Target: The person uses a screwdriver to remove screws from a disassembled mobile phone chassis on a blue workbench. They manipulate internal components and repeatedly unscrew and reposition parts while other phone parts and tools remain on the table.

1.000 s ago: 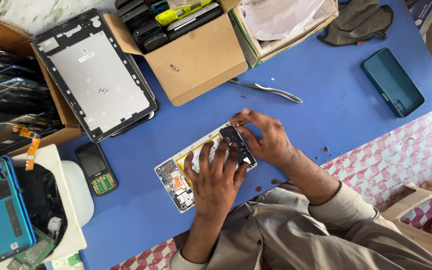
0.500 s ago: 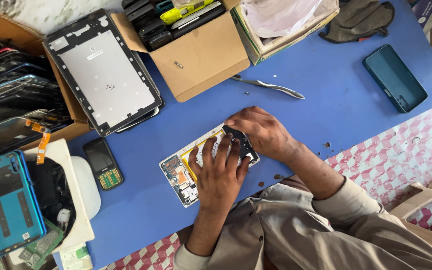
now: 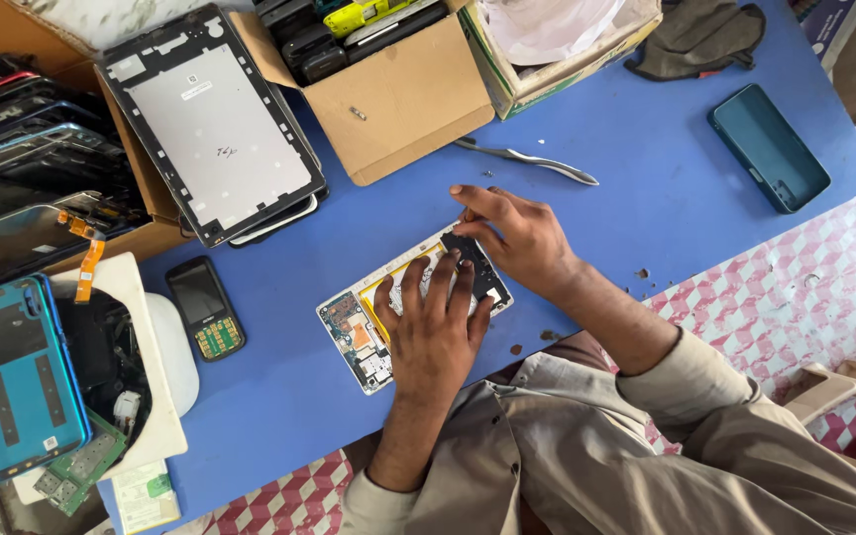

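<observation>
1. The left hand (image 3: 435, 332) lay nearest the wearer, flat on the opened phone (image 3: 410, 305), its fingers (image 3: 440, 287) spread and extended across the middle of the chassis. It gripped nothing; it pressed the unit down against the blue table (image 3: 646, 188).

2. The opened phone rested on the table directly ahead of the torso, back removed. Its long axis ran diagonally, from the near-left end, where the small circuit board (image 3: 351, 337) was exposed, to the far-right end.

3. The right hand (image 3: 517, 238) worked at that far-right end, just beyond the left fingertips. Its fingers were curled and drawn together on a dark component (image 3: 473, 266) at the upper part of the phone. Whether the part was pinched or merely pushed could not be told.

4. The component therefore lay below and to the left of the right fingertips, and the right hand was the nearer of the two to it.

5. Beyond the hands, metal tweezers (image 3: 527, 159) lay loose on the table, apart from both hands.

6. Further out: a cardboard box (image 3: 403, 104) of handsets, a tablet back panel (image 3: 215, 129) to the far left, and a teal phone cover (image 3: 768, 147) to the far right.

7. A small keypad phone (image 3: 205, 307) sat left of the work, well apart.
</observation>
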